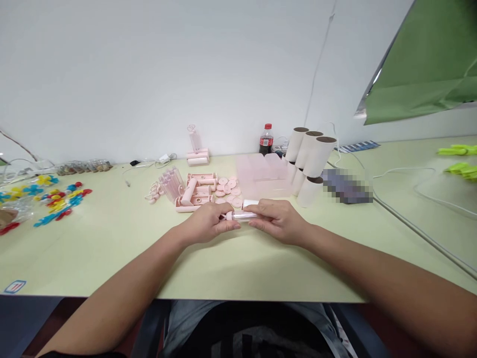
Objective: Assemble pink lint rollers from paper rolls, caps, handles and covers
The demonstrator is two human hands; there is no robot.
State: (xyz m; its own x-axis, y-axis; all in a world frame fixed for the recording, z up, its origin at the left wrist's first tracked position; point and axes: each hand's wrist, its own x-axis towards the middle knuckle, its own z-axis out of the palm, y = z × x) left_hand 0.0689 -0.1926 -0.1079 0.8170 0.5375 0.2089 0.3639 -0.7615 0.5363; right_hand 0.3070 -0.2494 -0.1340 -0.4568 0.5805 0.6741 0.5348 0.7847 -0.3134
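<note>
Between my two hands lies a clear tube-shaped lint roller handle [242, 215] with a pink end piece, held level just above the table. My left hand [206, 222] is closed around its pink end, thumb in front. At the other end my right hand [279, 219] grips the clear part, its fingers on top and thumb below. A white piece [250, 203] shows just behind the right fingertips; whether it touches the handle I cannot tell. Beyond my left hand lie pink roller frames [196, 201], a bunch of clear handles [172, 184] and pink discs [228, 188].
Translucent pink covers [263, 171] stand behind my right hand, beside stacked white paper rolls [318, 156]. An assembled lint roller [197, 155] and a cola bottle [266, 139] are by the wall. Colourful plastic pieces [63, 201] lie left; cables [410, 226] cross the right side.
</note>
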